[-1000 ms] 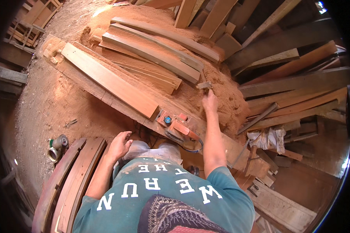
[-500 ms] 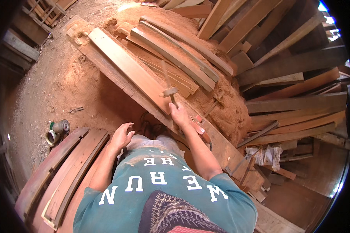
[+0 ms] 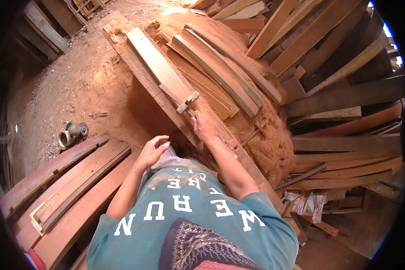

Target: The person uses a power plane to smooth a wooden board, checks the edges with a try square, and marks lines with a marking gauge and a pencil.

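Observation:
My right hand [image 3: 203, 128] rests on a long wooden beam [image 3: 135, 72] that runs away from me, its fingers closed on a small wooden tool with a pale block [image 3: 187, 101] at its end. The block sits against the near end of a pale plank [image 3: 155, 63] lying on that beam. My left hand [image 3: 152, 151] hovers in front of my teal shirt with loosely curled fingers and holds nothing.
Curved reddish planks [image 3: 67, 189] are stacked at the lower left. A grey and green metal fitting [image 3: 72, 134] lies on the sawdust floor. Many planks [image 3: 328, 45] pile up at the right above a sawdust heap [image 3: 267, 135]. Crumpled paper [image 3: 307, 203] lies at the lower right.
My right hand has drawn back along the beam toward my body with the small tool. My left hand has stayed near my lap.

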Available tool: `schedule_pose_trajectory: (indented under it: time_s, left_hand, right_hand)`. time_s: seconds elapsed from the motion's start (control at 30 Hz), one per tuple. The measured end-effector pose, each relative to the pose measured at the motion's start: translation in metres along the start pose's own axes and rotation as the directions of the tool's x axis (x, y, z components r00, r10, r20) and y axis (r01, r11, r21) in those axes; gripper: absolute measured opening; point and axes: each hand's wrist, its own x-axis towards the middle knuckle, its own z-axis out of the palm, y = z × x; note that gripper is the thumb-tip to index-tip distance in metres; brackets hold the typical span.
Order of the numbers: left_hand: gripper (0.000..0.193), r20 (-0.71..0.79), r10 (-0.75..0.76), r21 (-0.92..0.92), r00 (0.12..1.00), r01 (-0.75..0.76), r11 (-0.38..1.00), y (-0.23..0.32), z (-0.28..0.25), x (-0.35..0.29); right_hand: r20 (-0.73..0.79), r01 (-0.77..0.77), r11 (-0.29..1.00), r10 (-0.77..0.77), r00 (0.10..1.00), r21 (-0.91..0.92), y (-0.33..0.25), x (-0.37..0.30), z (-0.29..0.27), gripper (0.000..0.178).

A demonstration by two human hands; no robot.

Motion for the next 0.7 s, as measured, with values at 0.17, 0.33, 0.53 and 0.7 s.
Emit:
schedule_pose_trajectory:
  time_s: [0.17, 0.33, 0.53, 0.7]
  left_hand:
    - [0.063, 0.093, -0.004, -0.6, 0.996, 0.059, 0.798, 0.062, 0.044, -0.002]
    - [0.067, 0.214, 0.166, -0.741, 0.963, 0.049, 0.67, 0.097, 0.058, -0.011]
    - [0.069, 0.128, 0.008, -0.65, 0.992, 0.078, 0.756, 0.121, 0.067, -0.03]
    - [0.069, 0.081, 0.058, -0.718, 0.995, 0.018, 0.695, 0.103, 0.066, -0.027]
  right_hand:
    - [-0.216, 0.279, 0.96, -0.277, 0.936, -0.02, -0.042, -0.03, -0.066, 0.029]
    - [-0.334, 0.43, 0.886, -0.464, 0.82, -0.174, -0.059, -0.053, -0.119, 0.038]
    - [-0.286, 0.447, 0.88, -0.476, 0.832, -0.164, -0.069, -0.073, -0.133, 0.045]
    - [-0.253, 0.446, 0.893, -0.444, 0.86, -0.052, -0.09, -0.074, -0.141, 0.042]
